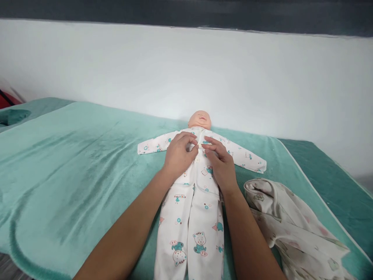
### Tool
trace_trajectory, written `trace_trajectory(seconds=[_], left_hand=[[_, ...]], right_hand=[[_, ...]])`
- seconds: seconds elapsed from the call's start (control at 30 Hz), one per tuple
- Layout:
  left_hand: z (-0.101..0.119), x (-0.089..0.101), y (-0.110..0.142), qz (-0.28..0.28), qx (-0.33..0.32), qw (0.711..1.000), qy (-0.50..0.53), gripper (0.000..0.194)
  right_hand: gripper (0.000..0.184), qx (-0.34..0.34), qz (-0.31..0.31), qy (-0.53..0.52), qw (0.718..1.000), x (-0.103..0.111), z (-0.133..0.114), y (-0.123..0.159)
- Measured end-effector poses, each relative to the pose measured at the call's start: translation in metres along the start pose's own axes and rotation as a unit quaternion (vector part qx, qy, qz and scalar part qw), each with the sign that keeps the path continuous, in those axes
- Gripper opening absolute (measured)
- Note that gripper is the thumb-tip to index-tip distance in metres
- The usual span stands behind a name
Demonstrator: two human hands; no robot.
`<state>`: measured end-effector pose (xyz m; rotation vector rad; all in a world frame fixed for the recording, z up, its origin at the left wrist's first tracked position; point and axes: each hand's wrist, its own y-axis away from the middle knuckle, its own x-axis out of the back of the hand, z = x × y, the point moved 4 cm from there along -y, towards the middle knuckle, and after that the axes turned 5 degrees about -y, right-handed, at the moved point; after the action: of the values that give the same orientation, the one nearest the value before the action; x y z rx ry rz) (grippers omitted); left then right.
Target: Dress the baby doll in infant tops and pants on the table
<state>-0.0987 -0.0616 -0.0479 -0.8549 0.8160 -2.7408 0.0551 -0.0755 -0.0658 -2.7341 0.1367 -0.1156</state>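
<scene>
A baby doll (200, 119) lies on its back on a teal blanket (72, 163), dressed in a white romper (192, 217) printed with small animals, sleeves spread out to both sides. My left hand (178, 154) and my right hand (220, 160) meet on the doll's chest. Both pinch the front opening of the romper near the collar, fingers curled on the fabric.
A second crumpled printed garment (288, 221) lies on the blanket to the right of the doll. A white wall (186, 74) runs behind. A darker green surface (329, 175) shows at the far right, past the blanket's edge.
</scene>
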Motion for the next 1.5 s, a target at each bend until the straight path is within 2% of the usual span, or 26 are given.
trace_trajectory(seconds=[0.2, 0.37, 0.63, 0.7, 0.8, 1.0, 1.1, 1.5], left_hand=[[0.001, 0.000, -0.001, 0.001, 0.000, 1.000, -0.019, 0.011], [0.001, 0.000, 0.000, -0.023, 0.004, 0.999, 0.023, 0.010], [0.002, 0.003, 0.000, -0.042, 0.000, 0.997, 0.057, 0.013], [0.002, 0.005, 0.000, -0.068, 0.012, 0.995, 0.073, 0.014], [0.000, 0.007, 0.001, -0.137, 0.028, 0.986, 0.096, 0.020], [-0.005, 0.018, 0.001, -0.271, -0.010, 0.957, 0.106, 0.010], [-0.009, 0.023, 0.001, -0.317, -0.001, 0.943, 0.106, 0.012], [-0.008, 0.023, 0.002, -0.308, 0.007, 0.944, 0.119, 0.016]], right_hand=[[0.016, 0.005, -0.006, 0.011, 1.000, 0.000, -0.001, -0.001], [0.016, 0.012, -0.015, 0.029, 0.999, -0.001, -0.001, -0.001], [0.011, 0.015, 0.006, 0.014, 1.000, -0.001, -0.002, 0.000], [0.010, -0.004, 0.014, 0.008, 1.000, 0.000, -0.002, 0.000], [0.015, -0.024, 0.010, -0.004, 1.000, 0.002, -0.003, -0.001], [0.027, -0.017, -0.028, 0.010, 0.999, 0.004, -0.005, -0.002], [0.034, -0.014, -0.046, 0.028, 0.998, 0.005, -0.008, -0.002], [0.033, 0.041, -0.089, 0.103, 0.990, 0.001, -0.012, 0.000]])
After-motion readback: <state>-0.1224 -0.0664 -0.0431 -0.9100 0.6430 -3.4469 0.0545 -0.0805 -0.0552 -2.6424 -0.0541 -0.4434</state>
